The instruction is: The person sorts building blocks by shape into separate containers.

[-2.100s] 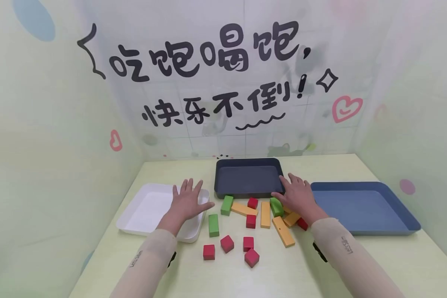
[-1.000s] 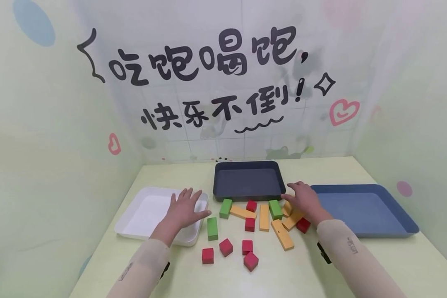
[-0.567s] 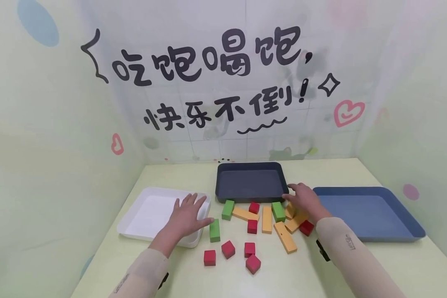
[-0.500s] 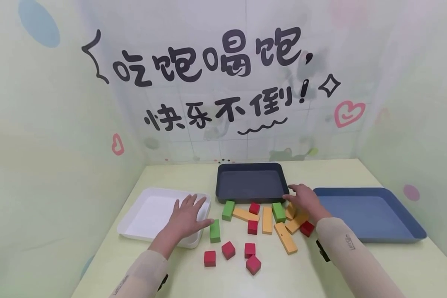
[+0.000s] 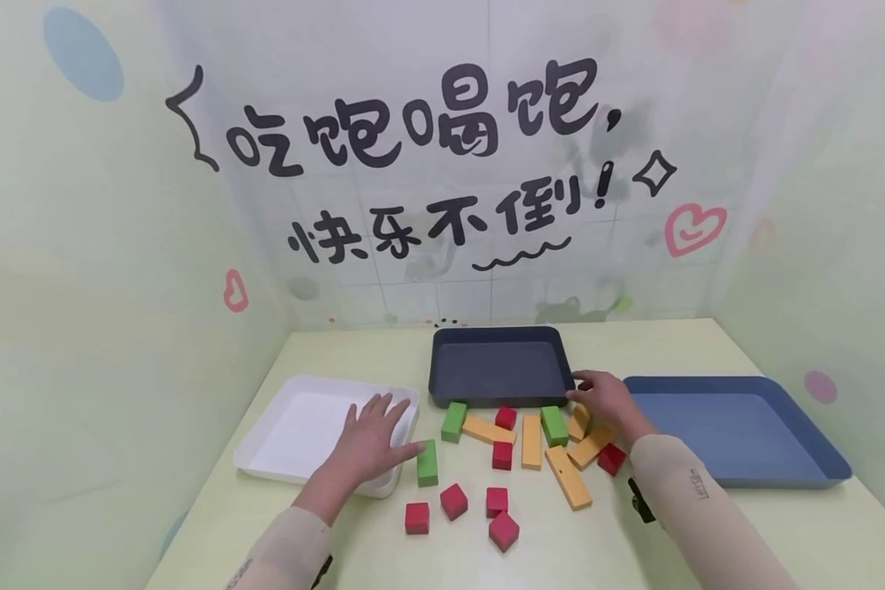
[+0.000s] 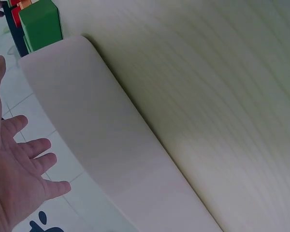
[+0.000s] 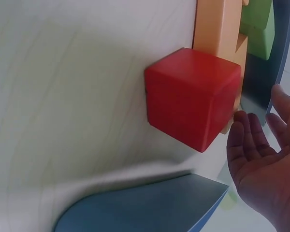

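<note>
For clock directions in the head view, we take the middle of the block group as the dial centre. We locate the white, rounded rectangular, smooth-walled tray (image 5: 306, 426) between nine and ten o'clock, the charcoal rectangular tray (image 5: 501, 369) at twelve, and the blue rectangular tray (image 5: 737, 430) near three; all rest on the pale yellow wood-grain tabletop (image 5: 383, 352).

The left hand (image 5: 369, 438) is over the white tray's right side, its fingers spread and released. Its thumb tip overlaps the smooth green rectangular block (image 5: 428, 463) at nine o'clock; we cannot tell whether they touch.

The right hand (image 5: 606, 400) is at two o'clock, beside the charcoal tray's near right corner and above the smooth orange rectangular block (image 5: 579, 422). Its fingers are slightly bent and released. The glossy red cube (image 5: 612, 459) lies near three o'clock, on the tabletop.
</note>
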`<state>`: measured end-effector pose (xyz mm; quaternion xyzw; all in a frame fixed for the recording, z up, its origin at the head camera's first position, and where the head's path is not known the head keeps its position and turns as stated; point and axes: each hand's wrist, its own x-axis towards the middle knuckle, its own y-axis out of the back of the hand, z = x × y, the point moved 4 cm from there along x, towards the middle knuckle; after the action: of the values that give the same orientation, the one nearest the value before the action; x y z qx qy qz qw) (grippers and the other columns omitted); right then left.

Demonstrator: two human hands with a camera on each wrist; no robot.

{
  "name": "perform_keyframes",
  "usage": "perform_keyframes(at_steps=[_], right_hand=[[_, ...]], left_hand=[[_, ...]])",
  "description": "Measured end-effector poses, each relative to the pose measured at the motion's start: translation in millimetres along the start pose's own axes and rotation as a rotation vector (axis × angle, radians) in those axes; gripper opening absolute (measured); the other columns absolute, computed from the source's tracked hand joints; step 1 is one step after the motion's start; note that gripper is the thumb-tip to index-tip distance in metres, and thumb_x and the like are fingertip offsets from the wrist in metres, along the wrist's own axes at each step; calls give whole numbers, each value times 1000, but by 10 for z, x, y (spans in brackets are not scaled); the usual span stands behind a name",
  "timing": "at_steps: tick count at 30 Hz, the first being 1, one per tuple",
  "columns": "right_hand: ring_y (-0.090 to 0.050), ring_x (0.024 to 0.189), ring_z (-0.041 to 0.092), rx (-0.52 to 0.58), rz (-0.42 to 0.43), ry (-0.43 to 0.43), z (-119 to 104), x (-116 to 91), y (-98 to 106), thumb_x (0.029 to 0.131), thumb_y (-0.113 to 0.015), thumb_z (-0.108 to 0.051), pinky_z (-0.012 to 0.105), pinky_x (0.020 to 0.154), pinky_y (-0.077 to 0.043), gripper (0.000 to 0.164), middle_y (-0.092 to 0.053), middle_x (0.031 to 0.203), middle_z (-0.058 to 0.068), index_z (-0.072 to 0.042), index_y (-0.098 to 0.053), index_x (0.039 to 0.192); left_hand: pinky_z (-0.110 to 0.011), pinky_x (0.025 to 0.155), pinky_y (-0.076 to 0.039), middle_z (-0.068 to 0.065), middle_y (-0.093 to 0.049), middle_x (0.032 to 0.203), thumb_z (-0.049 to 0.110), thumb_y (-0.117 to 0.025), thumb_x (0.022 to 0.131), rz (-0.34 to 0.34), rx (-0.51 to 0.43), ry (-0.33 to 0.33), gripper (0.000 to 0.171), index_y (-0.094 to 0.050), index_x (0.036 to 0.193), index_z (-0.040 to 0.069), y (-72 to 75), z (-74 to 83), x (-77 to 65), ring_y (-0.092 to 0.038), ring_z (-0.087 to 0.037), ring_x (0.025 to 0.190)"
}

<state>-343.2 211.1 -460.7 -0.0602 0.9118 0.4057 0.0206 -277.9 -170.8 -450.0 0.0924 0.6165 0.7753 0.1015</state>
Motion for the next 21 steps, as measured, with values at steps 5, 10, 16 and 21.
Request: perform_keyframes(at_steps=[5,10,16,21], right_hand=[[-60,109,41,30,-19,1,0,-1,5,98,-62,-16,51,88,-51,51,-61,122,29,7,-47,141],[-61,105,39,55,-17,-19,2,8,7,98,-61,-14,50,86,-52,51,-60,122,29,6,-47,142],[-62,103,38,75,-19,-31,9,27,-10,97,-62,-13,49,86,-52,51,-60,121,29,6,-47,142],[-62,104,39,91,-19,-42,35,38,-19,96,-63,-12,51,88,-52,51,-59,122,31,6,-47,141]], left_hand=[[-66,112,-14,-21,-38,152,59,-65,87,6,-7,-8,81,-45,148,10,10,15,-20,-28,-41,143],[-66,113,-15,-20,-39,152,58,-66,87,17,-13,-16,80,-46,148,10,-1,18,-25,-28,-41,143],[-65,113,-15,-20,-40,151,51,-71,85,16,-46,-65,76,-48,147,12,-33,47,-64,-28,-41,143],[-65,113,-17,-19,-40,151,41,-73,86,11,-58,-127,65,-55,141,13,-40,96,-94,-27,-39,144]])
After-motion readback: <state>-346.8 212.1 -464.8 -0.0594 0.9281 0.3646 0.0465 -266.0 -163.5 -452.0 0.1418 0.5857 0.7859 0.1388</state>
